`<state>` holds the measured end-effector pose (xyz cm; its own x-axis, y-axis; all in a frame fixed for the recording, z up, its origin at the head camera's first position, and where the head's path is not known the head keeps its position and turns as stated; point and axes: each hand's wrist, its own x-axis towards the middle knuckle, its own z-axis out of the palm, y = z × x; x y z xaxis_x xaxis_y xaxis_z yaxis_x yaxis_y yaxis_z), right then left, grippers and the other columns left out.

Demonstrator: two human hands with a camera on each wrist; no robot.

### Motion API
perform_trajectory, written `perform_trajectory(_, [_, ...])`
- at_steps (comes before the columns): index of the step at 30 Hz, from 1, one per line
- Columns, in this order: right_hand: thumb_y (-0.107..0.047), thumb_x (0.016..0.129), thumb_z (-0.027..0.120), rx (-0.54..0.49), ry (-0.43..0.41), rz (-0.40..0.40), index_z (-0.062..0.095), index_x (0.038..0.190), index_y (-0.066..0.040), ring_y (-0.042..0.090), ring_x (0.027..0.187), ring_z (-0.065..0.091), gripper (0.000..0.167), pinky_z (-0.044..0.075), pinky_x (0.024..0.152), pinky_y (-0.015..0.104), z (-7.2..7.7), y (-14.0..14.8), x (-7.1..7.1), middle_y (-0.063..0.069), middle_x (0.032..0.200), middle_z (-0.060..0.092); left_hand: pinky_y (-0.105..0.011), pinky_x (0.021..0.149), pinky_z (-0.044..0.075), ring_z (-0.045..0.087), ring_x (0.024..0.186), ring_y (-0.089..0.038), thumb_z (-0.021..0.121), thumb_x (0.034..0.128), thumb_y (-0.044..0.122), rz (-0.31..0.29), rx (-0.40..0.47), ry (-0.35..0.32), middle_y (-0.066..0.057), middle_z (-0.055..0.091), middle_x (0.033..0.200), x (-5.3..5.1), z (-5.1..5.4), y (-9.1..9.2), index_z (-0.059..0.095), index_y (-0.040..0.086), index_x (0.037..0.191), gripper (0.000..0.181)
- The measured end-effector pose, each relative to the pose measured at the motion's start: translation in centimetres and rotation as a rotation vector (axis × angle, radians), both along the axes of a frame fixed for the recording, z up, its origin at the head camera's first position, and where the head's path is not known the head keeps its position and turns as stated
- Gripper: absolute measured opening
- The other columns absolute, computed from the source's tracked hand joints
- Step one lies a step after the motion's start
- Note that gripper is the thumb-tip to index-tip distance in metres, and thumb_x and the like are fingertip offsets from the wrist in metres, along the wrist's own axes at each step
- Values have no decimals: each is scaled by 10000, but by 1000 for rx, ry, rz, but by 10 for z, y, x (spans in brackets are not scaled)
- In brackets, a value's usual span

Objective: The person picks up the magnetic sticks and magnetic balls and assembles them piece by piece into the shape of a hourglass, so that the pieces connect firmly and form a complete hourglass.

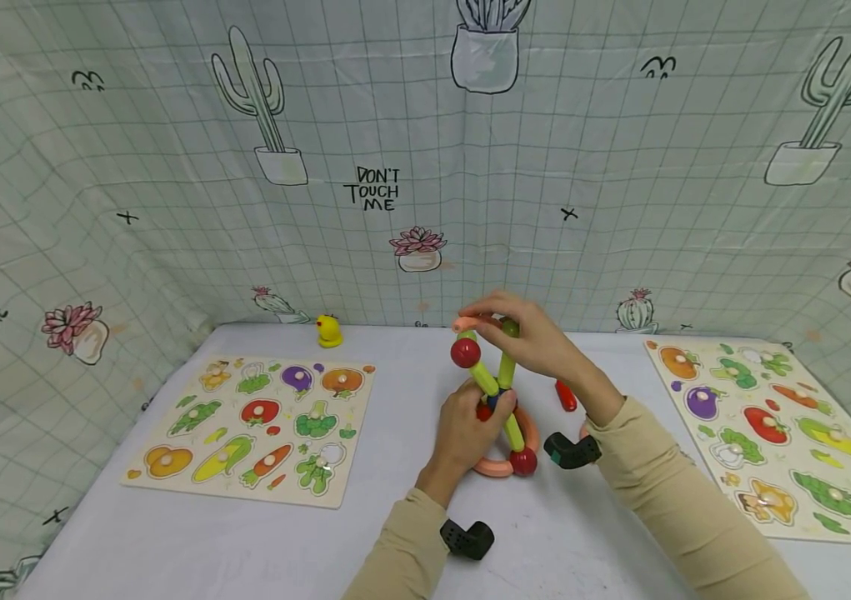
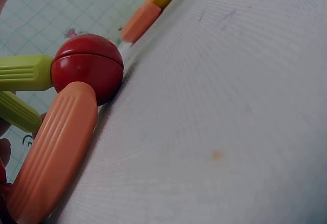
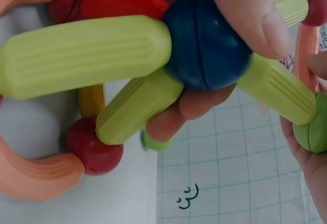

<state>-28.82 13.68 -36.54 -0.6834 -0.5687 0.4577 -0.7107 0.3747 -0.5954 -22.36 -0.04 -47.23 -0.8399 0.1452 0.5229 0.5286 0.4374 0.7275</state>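
A toy structure of sticks and balls stands on the table. Its blue ball point(image 3: 204, 40) joins several yellow-green sticks point(image 3: 87, 55) at the middle. My left hand point(image 1: 464, 427) grips the structure there, thumb across the blue ball. Below are a red ball point(image 1: 523, 462) and curved orange sticks point(image 2: 56, 152) forming a ring. Higher up are another red ball point(image 1: 466, 352) and a green ball point(image 3: 312, 124). At the top my right hand point(image 1: 533, 337) holds a curved orange stick point(image 1: 465, 324) by the green ball; its fingers partly hide both.
Vegetable puzzle boards lie left point(image 1: 245, 425) and right point(image 1: 778, 433). A yellow toy duck point(image 1: 329, 331) stands at the back edge. A loose red stick point(image 1: 566, 396) lies right of the structure. Black wrist devices point(image 1: 468, 540) are on both arms. A patterned cloth hangs behind.
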Motion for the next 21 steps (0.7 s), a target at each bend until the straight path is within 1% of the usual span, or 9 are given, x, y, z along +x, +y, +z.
perform_trajectory(3, [-144,925,595,11,22,16,634,1173,-139,142,1032,570,251,502,842,272,0,0,0,9,1147,625,-158,587,425,542,713,-91,561,920,372,1,3,15,-20,611,789,0,0,0,617,89,888,291])
perform_trajectory(6, [-91,919,592,9,30,29,633,1164,-124,153,1043,572,251,500,854,282,0,0,1,25,1150,628,-158,588,423,537,712,-90,563,920,366,0,7,17,-19,609,786,-1,-1,0,617,89,884,284])
perform_trajectory(7, [-65,917,587,10,25,31,635,1155,-104,169,1043,578,246,503,860,298,4,-1,5,43,1146,629,-159,588,424,537,713,-89,564,919,365,-1,9,14,-20,610,786,-1,-1,1,617,88,884,284])
perform_trajectory(9, [-54,919,578,1,8,51,659,1100,-104,169,1040,577,204,496,875,295,3,0,5,48,1123,630,-161,589,424,535,711,-90,561,919,372,-1,14,9,-20,608,782,-1,-1,1,619,88,879,292])
perform_trajectory(13, [-47,928,560,-8,-37,90,695,974,-110,168,1033,567,156,483,888,274,3,3,4,57,1092,620,-165,594,421,535,710,-99,556,921,375,0,18,8,-23,609,775,0,0,1,624,88,869,300])
perform_trajectory(14, [-57,931,559,-14,-46,97,699,954,-128,153,1036,558,159,474,889,251,0,5,0,43,1090,617,-166,596,421,537,711,-102,554,922,376,0,17,11,-24,611,776,-1,0,1,626,87,870,302])
perform_trajectory(15, [-56,933,554,-14,-56,93,697,953,-125,156,1047,553,161,471,890,243,0,6,0,46,1100,615,-166,597,421,539,711,-104,555,922,373,1,15,13,-24,614,777,-1,0,1,627,85,871,301])
perform_trajectory(18, [-83,951,531,-27,-97,67,667,1012,-111,161,1047,577,151,476,895,236,-1,7,0,49,1106,620,-169,600,426,549,713,-112,558,923,368,1,11,22,-27,622,788,-1,0,1,631,83,884,297])
perform_trajectory(21, [-123,973,499,-30,-139,26,629,1089,-105,166,1051,594,175,479,904,264,-1,8,0,48,1114,630,-167,595,422,545,710,-107,561,921,372,4,7,18,-27,621,789,-1,-1,1,626,80,882,302])
